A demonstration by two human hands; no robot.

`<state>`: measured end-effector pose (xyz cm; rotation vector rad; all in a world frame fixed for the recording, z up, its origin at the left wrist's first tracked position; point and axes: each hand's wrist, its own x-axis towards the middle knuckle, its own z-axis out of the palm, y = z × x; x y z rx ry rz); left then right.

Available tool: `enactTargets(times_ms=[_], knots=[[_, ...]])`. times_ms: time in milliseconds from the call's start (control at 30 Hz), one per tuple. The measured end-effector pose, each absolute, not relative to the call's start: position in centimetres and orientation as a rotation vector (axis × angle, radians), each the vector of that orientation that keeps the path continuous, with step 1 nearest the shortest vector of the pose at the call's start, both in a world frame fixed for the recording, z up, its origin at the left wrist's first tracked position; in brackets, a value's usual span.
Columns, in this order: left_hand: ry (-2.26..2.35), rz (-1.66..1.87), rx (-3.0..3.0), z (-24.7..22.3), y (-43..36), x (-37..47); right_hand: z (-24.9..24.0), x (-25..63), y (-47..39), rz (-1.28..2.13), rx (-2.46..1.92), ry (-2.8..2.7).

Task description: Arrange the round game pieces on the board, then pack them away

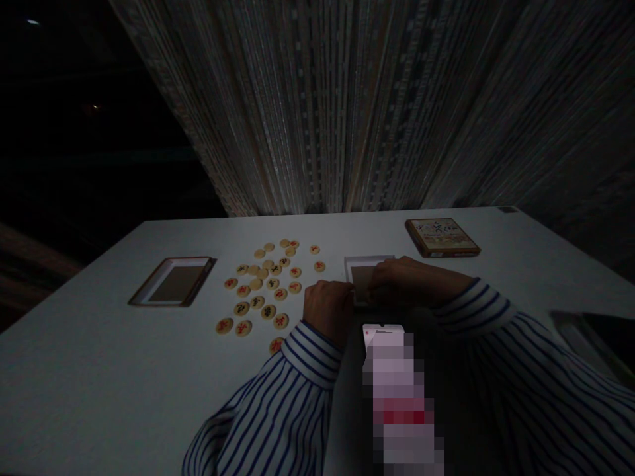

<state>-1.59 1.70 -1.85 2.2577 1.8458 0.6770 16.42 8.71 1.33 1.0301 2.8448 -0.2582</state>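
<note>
A shallow open box point(370, 259) with pale walls and a brown bottom lies near the table's front edge. My left hand point(327, 307) is closed at its near left corner, the fingertips pinched on the rim. Over its right side bends my right hand point(409, 281), fingers curled down and closed on the box; the hand hides much of that side. Just left of my left hand, several round wooden Chinese chess pieces point(268, 311) are spread out, some with red or black characters up, others plain side up. One piece point(276, 345) is partly behind my left sleeve.
A second open box point(198, 281) lies on the white table point(124, 370) at the left. A closed, printed box point(443, 237) lies at the back right. A lit phone point(387, 330) is below my hands. A string curtain point(327, 112) hangs behind the table. The room is dim.
</note>
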Motion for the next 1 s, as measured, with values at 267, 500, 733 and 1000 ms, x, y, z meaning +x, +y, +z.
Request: enactTargets(times_ms=[267, 500, 733, 1000], knots=[[1.830, 0.680, 2.275, -1.88, 1.60, -1.68, 2.00, 16.04, 8.51, -0.255, 1.005, 2.807], [1.830, 0.633, 2.284, -1.66, 1.72, -1.68, 1.86, 16.01, 8.59, -0.280, 1.001, 2.800], [1.841, 0.627, 2.279, -1.68, 1.67, -1.67, 1.49, 16.35, 8.70, -0.333, 1.012, 2.820], [1.836, 0.627, 2.281, -1.54, 1.65, -1.67, 1.99, 16.05, 8.45, -0.322, 0.984, 2.779]])
